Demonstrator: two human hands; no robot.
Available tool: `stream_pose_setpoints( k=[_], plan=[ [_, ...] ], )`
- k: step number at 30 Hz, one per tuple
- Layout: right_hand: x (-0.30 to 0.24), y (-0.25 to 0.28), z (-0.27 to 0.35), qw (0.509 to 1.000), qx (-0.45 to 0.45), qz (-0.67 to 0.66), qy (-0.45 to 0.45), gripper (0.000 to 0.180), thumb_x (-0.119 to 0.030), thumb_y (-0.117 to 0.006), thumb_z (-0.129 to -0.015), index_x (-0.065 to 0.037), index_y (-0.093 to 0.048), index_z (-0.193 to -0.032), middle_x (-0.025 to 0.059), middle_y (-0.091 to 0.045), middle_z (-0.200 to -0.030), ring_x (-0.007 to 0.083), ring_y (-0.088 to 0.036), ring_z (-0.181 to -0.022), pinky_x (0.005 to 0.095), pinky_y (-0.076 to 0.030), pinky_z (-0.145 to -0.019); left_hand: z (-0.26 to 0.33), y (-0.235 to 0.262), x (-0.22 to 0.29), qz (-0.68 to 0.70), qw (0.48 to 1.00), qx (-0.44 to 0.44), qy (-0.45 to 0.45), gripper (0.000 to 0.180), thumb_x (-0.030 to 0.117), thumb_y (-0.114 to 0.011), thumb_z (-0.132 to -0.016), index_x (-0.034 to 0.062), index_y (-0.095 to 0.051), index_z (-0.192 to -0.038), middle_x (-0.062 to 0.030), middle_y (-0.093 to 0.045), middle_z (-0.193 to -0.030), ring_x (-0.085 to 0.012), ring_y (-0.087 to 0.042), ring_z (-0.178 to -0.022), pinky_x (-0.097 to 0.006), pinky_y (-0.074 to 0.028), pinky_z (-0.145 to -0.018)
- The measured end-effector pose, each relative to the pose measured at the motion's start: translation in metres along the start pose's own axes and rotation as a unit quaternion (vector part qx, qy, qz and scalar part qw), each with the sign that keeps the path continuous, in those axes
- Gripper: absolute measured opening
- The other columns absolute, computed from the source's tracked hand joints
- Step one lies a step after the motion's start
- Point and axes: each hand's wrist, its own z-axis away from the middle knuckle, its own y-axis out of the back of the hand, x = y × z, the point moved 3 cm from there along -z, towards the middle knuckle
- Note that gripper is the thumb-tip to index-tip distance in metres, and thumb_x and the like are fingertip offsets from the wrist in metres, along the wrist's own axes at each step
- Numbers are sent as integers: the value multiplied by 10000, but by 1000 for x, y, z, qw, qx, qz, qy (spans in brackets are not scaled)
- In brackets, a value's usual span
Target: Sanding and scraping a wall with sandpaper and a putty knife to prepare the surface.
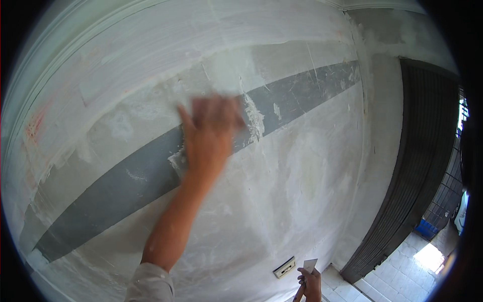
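High on the wall (297,173), my left hand (209,131) lies over a dark grey painted band (136,163). Its fingers are smeared by motion; one outer digit sticks out to the left. A brownish blur covers the fingertips, and whether it is a held thing cannot be made out. Just right of this hand is a rough, flaking white patch (254,118) across the band. Low at the right, my right hand (313,287) is closed around the handle of a putty knife (310,264), whose flat blade points upward, close to the wall.
A rectangular wall socket plate (285,267) sits low on the wall, left of the putty knife. To the right are the wall corner and a dark ribbed door panel (410,166). Beyond it show pale floor tiles (395,269), a metal grille (445,178) and a blue container (426,229).
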Motion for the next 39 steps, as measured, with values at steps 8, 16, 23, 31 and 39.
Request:
stream_pose_setpoints(
  k=[8, 16, 23, 31, 39],
  plan=[
    [-26, -8, -3, 1000, 18, -16, 19, 175, -137, -654, -749, 0, -607, -848, 41, -504, -597, 104, -437, -484, 232, -338, -437, -18, 1, 4, 37, 998, 36, -47, 339, 145, -571, -803, 69, -610, -1132, -43, -520, -1294, -253, -429, -1247, -604, -200, -1053],
    [-29, -50, -6, 996, -89, 10, 21, 154, -110, -640, -784, 17, -612, -868, 69, -570, -630, 105, -490, -480, 223, -377, -442, -20, 8, 12, 10, 999, 15, -46, 427, 88, -617, -745, 28, -570, -1165, -81, -499, -1308, -305, -391, -1275, -679, -198, -1001],
    [-28, -55, -14, 994, -111, 19, 13, 172, -110, -633, -786, 27, -625, -890, 71, -571, -625, 104, -490, -475, 221, -378, -440, -7, 4, 16, 9, 997, -17, -77, 448, 98, -610, -766, 14, -535, -1199, -77, -490, -1319, -301, -380, -1282, -695, -178, -992],
    [-37, -66, -2, 990, -134, 43, 8, 173, -108, -614, -800, 29, -618, -904, 69, -560, -631, 100, -471, -481, 226, -367, -448, 84, 22, 16, 64, 992, -101, -52, 458, 37, -579, -759, 69, -552, -1215, -34, -496, -1319, -236, -386, -1288, -685, -134, -1022],
    [-59, -92, -1, 989, -125, 74, 36, 168, -140, -644, -798, 13, -606, -857, 66, -569, -617, 113, -510, -484, 243, -399, -451, 121, 90, -104, -106, 984, -12, 144, 563, 31, -582, -774, 129, -461, -1316, -59, -464, -1358, -271, -388, -1289, -647, -144, -1043]
  ],
)
